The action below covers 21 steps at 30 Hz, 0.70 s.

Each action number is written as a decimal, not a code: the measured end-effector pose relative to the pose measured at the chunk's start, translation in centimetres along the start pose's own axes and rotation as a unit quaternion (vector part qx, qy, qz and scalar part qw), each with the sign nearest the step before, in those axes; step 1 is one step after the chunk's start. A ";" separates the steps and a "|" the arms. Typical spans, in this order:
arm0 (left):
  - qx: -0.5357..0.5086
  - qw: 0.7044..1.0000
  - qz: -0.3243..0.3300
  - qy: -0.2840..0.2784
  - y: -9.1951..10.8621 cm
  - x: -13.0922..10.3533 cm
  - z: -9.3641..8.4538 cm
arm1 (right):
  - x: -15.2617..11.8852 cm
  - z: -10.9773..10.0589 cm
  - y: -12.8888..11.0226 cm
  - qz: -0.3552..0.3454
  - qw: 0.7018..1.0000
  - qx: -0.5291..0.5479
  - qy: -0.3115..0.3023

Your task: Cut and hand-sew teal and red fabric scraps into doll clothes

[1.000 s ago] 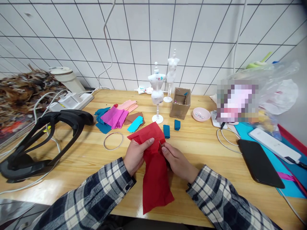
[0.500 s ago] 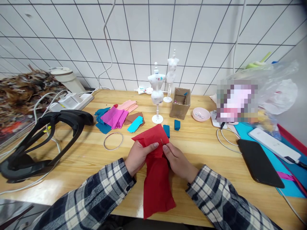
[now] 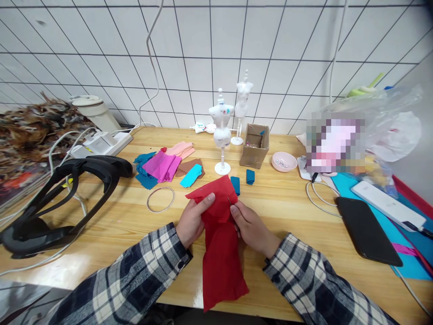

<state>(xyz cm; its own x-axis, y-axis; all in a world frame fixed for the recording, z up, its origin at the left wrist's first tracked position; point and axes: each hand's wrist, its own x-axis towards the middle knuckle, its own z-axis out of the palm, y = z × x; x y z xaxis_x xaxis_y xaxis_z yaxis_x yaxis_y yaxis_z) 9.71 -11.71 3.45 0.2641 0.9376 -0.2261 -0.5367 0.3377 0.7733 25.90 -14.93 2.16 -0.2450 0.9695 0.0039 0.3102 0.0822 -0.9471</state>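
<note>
A long strip of red cloth [image 3: 223,266] hangs toward the table's front edge, its upper end folded over. My left hand [image 3: 194,219] pinches the folded part, thumb lying on top and fingers beneath. Close by at the cloth's right edge, my right hand [image 3: 252,223] is closed on a thin pointed metal tool [image 3: 229,201]. Only the tip shows over the red cloth; fingers hide most of the rest, so its exact kind is unclear. Just beyond the cloth lie two small folded dark-blue cloth pieces [image 3: 250,176].
White dress-form stands [image 3: 222,131] rise behind the cloth, near a small cardboard box [image 3: 253,155] and a pink bowl [image 3: 284,168] of beads. Coloured cloth scraps [image 3: 160,167] and a thin ring [image 3: 148,203] lie left. A black headset frame [image 3: 111,174] and a phone [image 3: 368,232] flank the work.
My left thumb has shifted up and left across the cloth, away from the tool's tip. My right hand has barely moved and keeps its grip.
</note>
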 end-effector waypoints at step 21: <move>0.078 0.997 0.017 -0.013 -0.5 0.3 -0.3 | 0.0 -0.2 -0.4 -0.020 1.000 0.006 -0.019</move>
<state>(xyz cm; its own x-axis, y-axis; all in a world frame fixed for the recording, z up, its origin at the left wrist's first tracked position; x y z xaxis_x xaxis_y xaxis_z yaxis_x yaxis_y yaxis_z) 9.77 -11.56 2.81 0.2696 0.9451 -0.1846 -0.4158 0.2872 0.8629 25.92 -14.91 2.56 -0.2927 0.9557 0.0303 0.2877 0.1183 -0.9504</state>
